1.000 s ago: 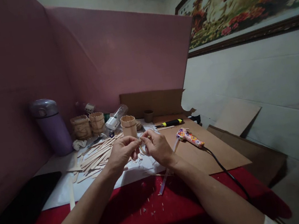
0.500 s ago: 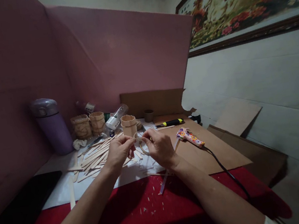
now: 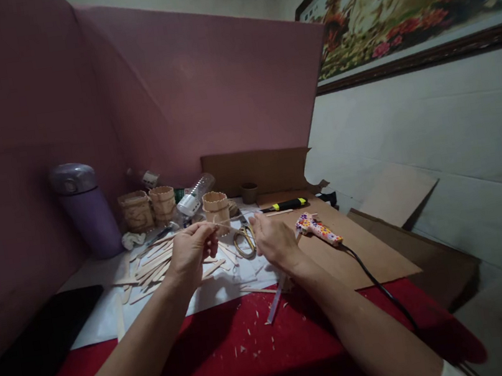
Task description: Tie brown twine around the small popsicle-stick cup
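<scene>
A thin pale string (image 3: 224,223) stretches between my two hands, in front of a small wooden-stick cup (image 3: 216,208). My left hand (image 3: 192,250) pinches one end of it, above a pile of flat wooden sticks (image 3: 154,265). The other end runs to the closed fingers of my right hand (image 3: 275,238). Scissors (image 3: 244,242) with gold-coloured handles lie between the hands, close to my right fingers. Two more stick cups, one wide (image 3: 136,212) and one narrower (image 3: 164,205), stand at the back left.
A purple bottle (image 3: 90,215) stands at the left. Clear plastic bottles (image 3: 196,195) lie at the back. On the cardboard (image 3: 365,259) are a yellow-black cutter (image 3: 284,206) and a patterned glue gun (image 3: 318,230) with a black cord. A glue stick (image 3: 275,305) lies near the front.
My hands have moved apart, drawing the string out between them. The scissors and the front of the cup show more fully now.
</scene>
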Available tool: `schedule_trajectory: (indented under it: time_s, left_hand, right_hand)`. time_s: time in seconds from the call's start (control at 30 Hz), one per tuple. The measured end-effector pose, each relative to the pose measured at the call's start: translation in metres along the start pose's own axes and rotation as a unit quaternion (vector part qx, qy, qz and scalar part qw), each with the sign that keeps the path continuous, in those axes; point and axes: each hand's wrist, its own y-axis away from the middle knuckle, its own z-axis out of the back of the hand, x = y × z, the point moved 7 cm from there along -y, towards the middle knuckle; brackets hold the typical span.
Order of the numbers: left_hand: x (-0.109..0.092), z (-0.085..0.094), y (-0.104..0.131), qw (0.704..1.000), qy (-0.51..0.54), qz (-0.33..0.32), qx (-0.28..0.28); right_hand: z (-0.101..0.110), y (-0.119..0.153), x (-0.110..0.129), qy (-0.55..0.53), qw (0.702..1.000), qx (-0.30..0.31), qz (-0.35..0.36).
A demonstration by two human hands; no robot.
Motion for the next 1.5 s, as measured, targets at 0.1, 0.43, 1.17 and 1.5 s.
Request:
schedule_trajectory:
  time_s: [0.1,0.43,1.17,1.5]
  left_hand:
    - [0.000,0.002,-0.001,1.000,0.005,0.004,-0.009]
    - [-0.004,-0.008,0.004,0.997,-0.069,-0.029,0.029]
    - [0.003,-0.033,0.014,0.974,-0.146,-0.005,0.175]
    - [0.001,-0.033,0.015,0.976,-0.146,-0.003,0.164]
  right_hand:
    - [0.007,-0.005,-0.013,0.072,0.995,-0.014,-0.063]
    - [0.039,-0.007,-0.012,-0.010,0.980,-0.194,0.052]
    - [0.011,0.002,0.024,-0.327,0.926,-0.018,0.187]
    - [0.014,0.007,0.029,-0.307,0.926,-0.006,0.220]
